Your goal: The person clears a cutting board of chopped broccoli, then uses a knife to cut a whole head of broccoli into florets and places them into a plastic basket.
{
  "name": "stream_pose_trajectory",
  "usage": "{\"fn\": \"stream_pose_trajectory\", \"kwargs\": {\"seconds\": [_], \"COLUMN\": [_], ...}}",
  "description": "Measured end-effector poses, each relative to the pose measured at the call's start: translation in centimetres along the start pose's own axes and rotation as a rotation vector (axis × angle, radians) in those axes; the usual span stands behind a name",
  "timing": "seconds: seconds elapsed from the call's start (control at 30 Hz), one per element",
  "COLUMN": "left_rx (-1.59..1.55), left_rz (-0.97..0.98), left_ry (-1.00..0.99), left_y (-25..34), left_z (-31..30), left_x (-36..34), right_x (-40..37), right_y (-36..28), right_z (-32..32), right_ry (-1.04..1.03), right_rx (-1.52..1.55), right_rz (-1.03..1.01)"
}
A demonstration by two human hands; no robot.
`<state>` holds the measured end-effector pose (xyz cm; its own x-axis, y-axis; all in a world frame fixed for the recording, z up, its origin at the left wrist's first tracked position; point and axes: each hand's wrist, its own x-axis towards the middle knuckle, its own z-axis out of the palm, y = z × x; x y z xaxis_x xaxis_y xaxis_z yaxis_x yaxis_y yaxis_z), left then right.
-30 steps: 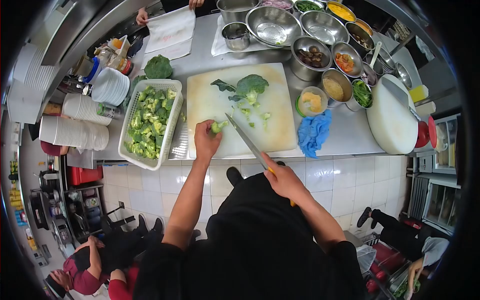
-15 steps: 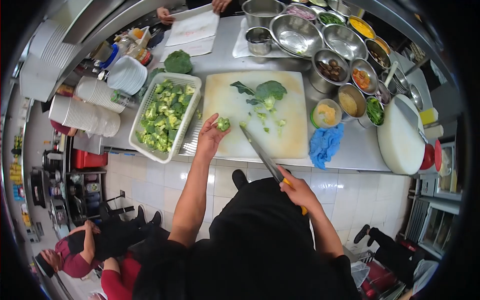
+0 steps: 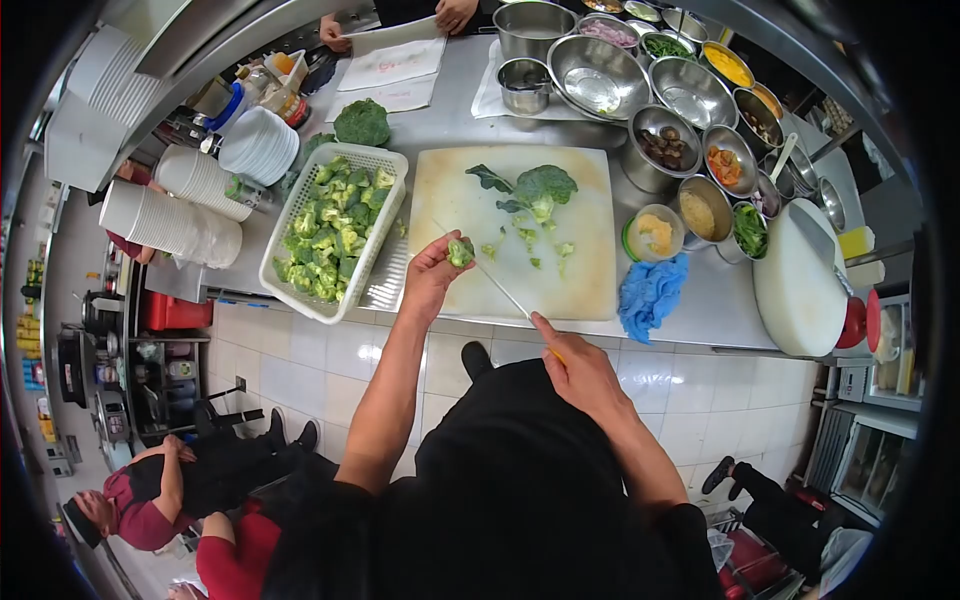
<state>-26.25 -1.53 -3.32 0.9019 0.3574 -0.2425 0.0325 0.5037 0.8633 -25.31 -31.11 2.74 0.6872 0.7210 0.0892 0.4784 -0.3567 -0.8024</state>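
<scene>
My left hand (image 3: pixel 434 270) pinches a small broccoli floret (image 3: pixel 460 252) over the left part of the cutting board (image 3: pixel 440 180). In my right hand (image 3: pixel 580 368) is a knife (image 3: pixel 506 292) with a yellow handle, mostly covered by my fingers. Its blade points up and left, edge-on, with the tip end right by the floret. A larger leafy broccoli piece (image 3: pixel 545 190) lies on the board, with several small green scraps below it. To the left of the board, a white plastic basket (image 3: pixel 398 190) holds many cut florets.
A whole broccoli head (image 3: pixel 362 122) sits behind the basket. Metal bowls (image 3: pixel 598 78) with ingredients crowd the right back. A blue cloth (image 3: pixel 652 297) lies right of the board. Stacked white containers (image 3: pixel 170 225) stand left. Across the table, another person's hands hold a paper (image 3: pixel 395 62).
My left hand has moved slightly right with the floret. The knife has turned edge-on, its blade now reaching the floret, and my right hand has shifted a little up and left.
</scene>
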Motion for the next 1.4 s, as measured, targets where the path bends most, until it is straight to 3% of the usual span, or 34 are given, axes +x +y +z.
{"fn": "stream_pose_trajectory", "kwargs": {"seconds": [0.1, 0.23, 0.3, 0.43, 0.53, 0.7, 0.77, 0.83, 0.87, 0.9, 0.93, 1.0, 1.13, 1.33, 1.4], "left_rx": [0.084, 0.085, 0.366, 0.355, 0.455, 0.579, 0.349, 0.205, -0.051, -0.309, -0.418, -0.450, -0.511, -0.664, -0.570], "left_rz": [-0.005, 0.053, 0.119, 0.132, 0.426, 0.515, 0.111, 0.059, -0.065, -0.187, -0.178, -0.183, -0.145, 0.013, 0.069], "left_ry": [0.025, 0.012, -0.024, -0.134, -0.202, -0.091, 0.002, 0.103, 0.097, 0.087, 0.070, 0.052, -0.041, 0.103, 0.089], "left_y": [0.1, -0.3, -0.5, -0.6, -1.2, -1.0, -1.7, -2.4, -2.5, -2.4, -2.4, -1.9, -0.6, 2.6, 4.0], "left_z": [0.1, 0.0, 0.1, 4.2, 6.2, 7.4, 6.9, 5.8, 4.8, 4.2, 3.7, 3.0, 1.9, -1.5, -2.1], "left_x": [0.1, 0.2, 0.2, -1.7, -3.1, -4.3, -4.4, -3.8, -3.5, -3.3, -3.3, -3.8, -3.8, -1.1, -0.5], "right_x": [0.0, 0.1, 1.2, 5.5, 8.1, 9.5, 10.1, 11.0, 11.1, 11.3, 11.4, 11.3, 9.7, 4.1, 3.3], "right_y": [0.6, 0.2, 0.4, -0.3, -0.1, 0.3, 0.2, 0.2, 0.3, 0.3, 0.6, 0.9, 1.9, 2.6, 1.7], "right_z": [0.3, 0.1, 0.8, 2.5, 2.7, 3.9, 4.4, 4.5, 4.3, 3.8, 3.3, 2.6, 2.5, 3.3, 3.0], "right_ry": [0.007, 0.100, 0.137, 0.310, 0.411, 0.535, 0.582, 0.707, 0.721, 0.711, 0.673, 0.670, 0.594, 0.202, 0.049], "right_rx": [-0.004, 0.101, 0.168, 0.345, 0.417, 0.533, 0.595, 0.727, 0.785, 0.792, 0.650, 0.356, 0.284, 0.150, 0.140], "right_rz": [-0.037, 0.066, 0.086, 0.116, 0.118, 0.155, 0.148, 0.222, 0.235, 0.228, 0.201, 0.103, 0.105, 0.241, 0.310]}}
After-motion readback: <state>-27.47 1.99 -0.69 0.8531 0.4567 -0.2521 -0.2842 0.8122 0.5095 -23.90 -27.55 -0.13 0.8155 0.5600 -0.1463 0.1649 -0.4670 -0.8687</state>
